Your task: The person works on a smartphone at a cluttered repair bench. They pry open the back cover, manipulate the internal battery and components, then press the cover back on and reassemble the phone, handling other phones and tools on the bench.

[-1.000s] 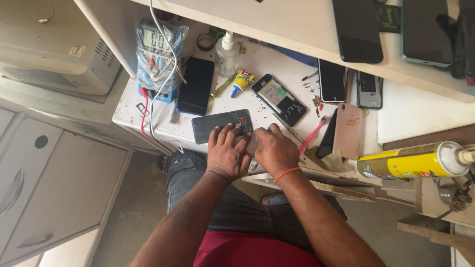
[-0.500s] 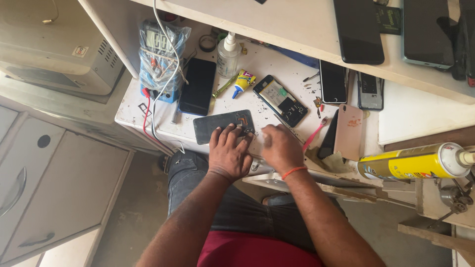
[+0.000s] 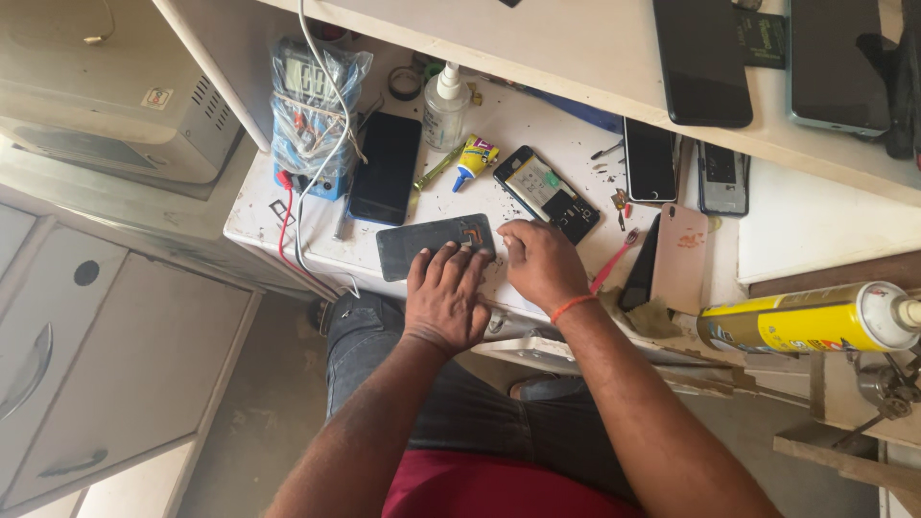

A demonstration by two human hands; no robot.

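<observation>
Left of centre, a wrapped multimeter [image 3: 312, 105] and a black phone [image 3: 385, 168] lie on the bench [image 3: 537, 105]. At centre the left hand [image 3: 446, 297] presses flat, fingers spread, on a grey panel [image 3: 427, 245], gripping nothing. Beside it the right hand [image 3: 542, 264] rests curled at the panel's right edge; whether it pinches anything I cannot tell. Probably even, steady pressure serves best, keeping the panel from sliding.

The hands now sit apart at the white bench's edge: the left hand [image 3: 444, 295] spreads flat, fingertips on the grey phone panel [image 3: 434, 245], while the right hand [image 3: 539, 263] shifts rightward, clear of the left, knuckles no longer pressed together.
</observation>
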